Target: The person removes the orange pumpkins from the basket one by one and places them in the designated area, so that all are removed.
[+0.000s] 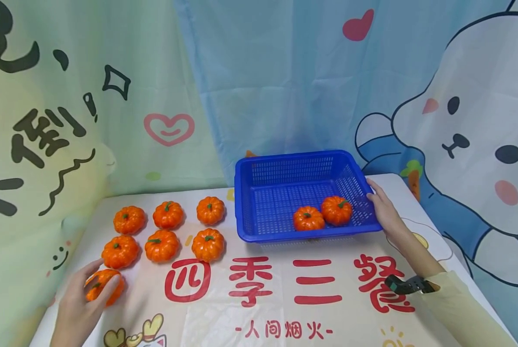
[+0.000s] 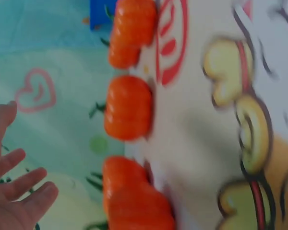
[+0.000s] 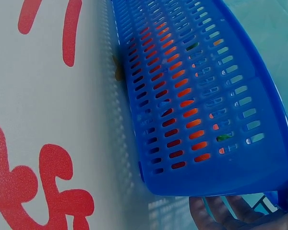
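A small orange pumpkin [image 1: 104, 287] with a green stem sits at the near left, partly hidden by my left hand [image 1: 78, 299]. Its fingers and thumb arch over the pumpkin in the head view; the left wrist view shows the fingers [image 2: 31, 184] spread with nothing between them. At the basket's right end, my right hand [image 1: 385, 207] holds the rim of the blue plastic basket [image 1: 308, 237]. From the right wrist view, its fingers [image 3: 235, 211] reach under the end of the rim. Inside lie two pumpkins, one [image 1: 308, 219] beside the other [image 1: 336, 210].
Several more pumpkins stand in loose rows on the left half of the table, among them a near one [image 1: 208, 245] beside the basket. A printed cloth [image 1: 259, 284] with red characters covers the tabletop. Behind hangs a cartoon curtain [image 1: 259, 96]. A thin cable [image 1: 428, 225] lies at right.
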Demonstrator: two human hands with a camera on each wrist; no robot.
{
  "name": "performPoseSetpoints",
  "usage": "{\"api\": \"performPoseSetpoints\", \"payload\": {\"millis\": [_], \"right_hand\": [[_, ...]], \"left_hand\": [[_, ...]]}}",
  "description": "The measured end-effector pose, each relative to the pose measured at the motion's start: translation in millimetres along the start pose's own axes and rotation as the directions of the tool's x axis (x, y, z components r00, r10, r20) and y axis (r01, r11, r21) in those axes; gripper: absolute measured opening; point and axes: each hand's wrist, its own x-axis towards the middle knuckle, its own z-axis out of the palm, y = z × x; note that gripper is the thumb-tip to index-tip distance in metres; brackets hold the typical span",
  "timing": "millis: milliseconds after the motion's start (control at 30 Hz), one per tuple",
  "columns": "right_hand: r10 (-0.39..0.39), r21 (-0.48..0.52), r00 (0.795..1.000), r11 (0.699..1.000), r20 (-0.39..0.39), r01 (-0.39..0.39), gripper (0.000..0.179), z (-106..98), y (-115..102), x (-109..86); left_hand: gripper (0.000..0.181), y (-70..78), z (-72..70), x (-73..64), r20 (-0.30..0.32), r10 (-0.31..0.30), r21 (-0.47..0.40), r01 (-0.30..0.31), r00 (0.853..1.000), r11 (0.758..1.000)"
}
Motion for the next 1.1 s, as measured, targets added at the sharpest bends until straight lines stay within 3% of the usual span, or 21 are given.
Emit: {"api": "performPoseSetpoints", "payload": {"millis": [133,333,500,700,1100], "right_hand": [[0.004,0.0,1.0,1.0,0.001,-0.004,0.058,0,0,-0.1],[0.004,0.004,1.0,1.0,0.005,-0.004,0.058,1,0,-1.1],[0.004,0.001,1.0,1.0,0.005,-0.004,0.057,0,0,-1.4],[0.002,0.001,1.0,1.0,0.004,-0.002,0.057,1,-1,-0.2],[0.012,-0.001,1.0,1.0,-0.004,-0.012,0.057,1,-1,-1.3]], "left_hand": [[0.066,13.9,4.5,-4.7,0.07,0.046,0.011,-0.047,0.996,0.999],[0.073,23.3,17.6,-6.8,0.213,0.002,0.028,-0.008,0.977,1.0],[0.073,32.3,29.2,-12.3,0.23,0.039,0.004,-0.041,0.973,0.999],[0.071,50.9,36.7,-19.3,0.314,0.083,-0.046,-0.072,0.946,0.996],[0.055,70.2,65.2,-30.8,0.331,0.21,-0.149,-0.169,0.92,0.974]]}}
